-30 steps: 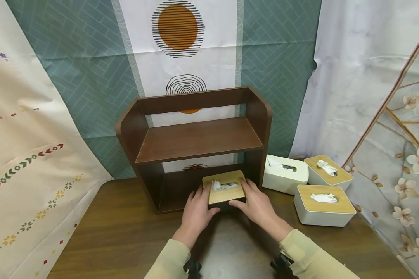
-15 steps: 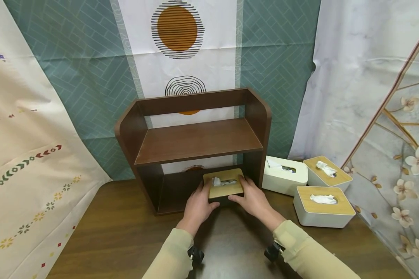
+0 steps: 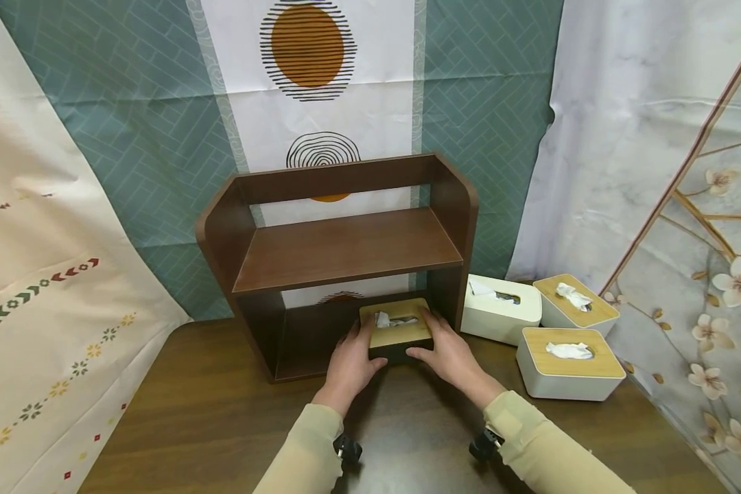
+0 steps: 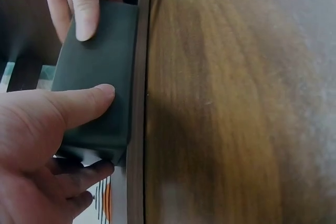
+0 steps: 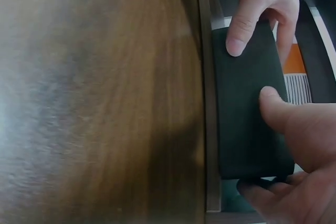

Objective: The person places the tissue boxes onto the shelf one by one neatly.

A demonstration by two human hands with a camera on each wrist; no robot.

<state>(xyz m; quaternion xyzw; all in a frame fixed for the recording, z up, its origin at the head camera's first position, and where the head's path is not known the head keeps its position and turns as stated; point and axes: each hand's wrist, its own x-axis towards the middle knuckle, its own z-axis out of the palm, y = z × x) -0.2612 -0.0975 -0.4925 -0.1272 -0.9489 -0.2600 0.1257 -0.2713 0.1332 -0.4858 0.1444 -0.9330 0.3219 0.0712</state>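
Note:
A dark green tissue box point(image 3: 401, 336) with a light wood lid and a white tissue in its slot stands at the right of the lower compartment of a brown two-tier shelf point(image 3: 352, 250). My left hand point(image 3: 350, 363) grips its left end, and my right hand point(image 3: 451, 353) grips the right end. Both thumbs press the plain front face, as the left wrist view shows on the box point(image 4: 105, 66); the other fingers wrap round the ends. Seen from the right wrist, the box point(image 5: 244, 108) sits just behind the shelf's front edge point(image 5: 207, 103).
Right of the shelf stand an all-white tissue box point(image 3: 500, 319) and two white ones with wooden lids, one behind point(image 3: 577, 302) and one in front point(image 3: 571, 377). The brown wooden table point(image 3: 222, 439) stretches before the shelf, with patterned cloths hanging around it.
Both hands have moved the dark green tissue box slightly back into the lower compartment since a second ago. Over the last half second the hands and box barely shift; the head view drifts a little.

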